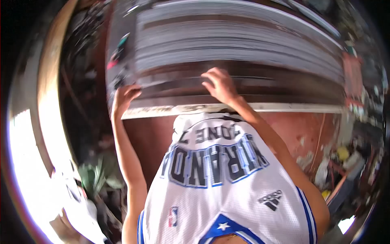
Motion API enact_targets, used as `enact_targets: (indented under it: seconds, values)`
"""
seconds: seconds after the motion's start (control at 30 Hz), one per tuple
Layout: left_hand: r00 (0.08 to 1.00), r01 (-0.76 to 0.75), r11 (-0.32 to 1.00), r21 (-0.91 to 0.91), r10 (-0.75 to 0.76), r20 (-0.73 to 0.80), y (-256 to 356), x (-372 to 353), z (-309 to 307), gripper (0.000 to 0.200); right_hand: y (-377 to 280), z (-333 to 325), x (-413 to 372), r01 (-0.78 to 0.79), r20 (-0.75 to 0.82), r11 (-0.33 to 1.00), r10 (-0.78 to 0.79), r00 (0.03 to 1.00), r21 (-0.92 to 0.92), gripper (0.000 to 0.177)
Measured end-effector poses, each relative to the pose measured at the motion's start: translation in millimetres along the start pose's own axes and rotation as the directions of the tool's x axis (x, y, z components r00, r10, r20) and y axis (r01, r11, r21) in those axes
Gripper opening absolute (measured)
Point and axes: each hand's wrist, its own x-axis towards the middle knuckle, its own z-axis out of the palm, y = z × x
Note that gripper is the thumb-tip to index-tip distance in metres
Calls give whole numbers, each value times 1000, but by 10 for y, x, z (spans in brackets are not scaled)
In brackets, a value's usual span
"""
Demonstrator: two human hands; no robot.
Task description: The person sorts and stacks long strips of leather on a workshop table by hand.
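My left hand (126, 97) is at the left front of a dark work surface (284, 94). Its fingers point right with a gap between thumb and fingers, and nothing shows in them. Over the brown front strip of the surface is my right hand (220, 85), fingers loosely bent and thumb apart, also with nothing visible in it. Beyond both hands lie long grey strips (227, 44), streaked by motion blur. Small dark items (118, 80) sit just past my left hand, with a teal and black object (123, 42) farther back.
A pale edge (292, 107) runs along the front, above a worn red panel (300, 134). At the right end stands a reddish block (352, 77). Clutter fills the lower right, including a yellow item (343, 153). Green leaves (92, 175) show at lower left.
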Motion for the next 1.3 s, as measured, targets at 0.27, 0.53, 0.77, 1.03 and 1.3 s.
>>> enact_targets:
  seconds: [0.27,0.53,0.77,1.03,1.3]
  values:
    - [995,88,973,-214,-75,69,529,27,59,19,-736,664,990,122,317,955,-208,925,269,49]
    - [993,86,897,-433,-114,-40,230,156,245,28,-679,844,865,112,319,984,-151,936,136,43]
    - [974,127,837,-533,-206,-91,8,100,378,28,-673,793,842,102,281,990,-126,951,96,40]
    - [961,87,740,-667,-238,-139,58,-11,514,26,-772,642,830,80,294,995,-94,951,60,42]
    - [954,74,752,-655,-245,-174,207,-102,540,24,-805,712,805,113,246,993,-114,962,21,40]
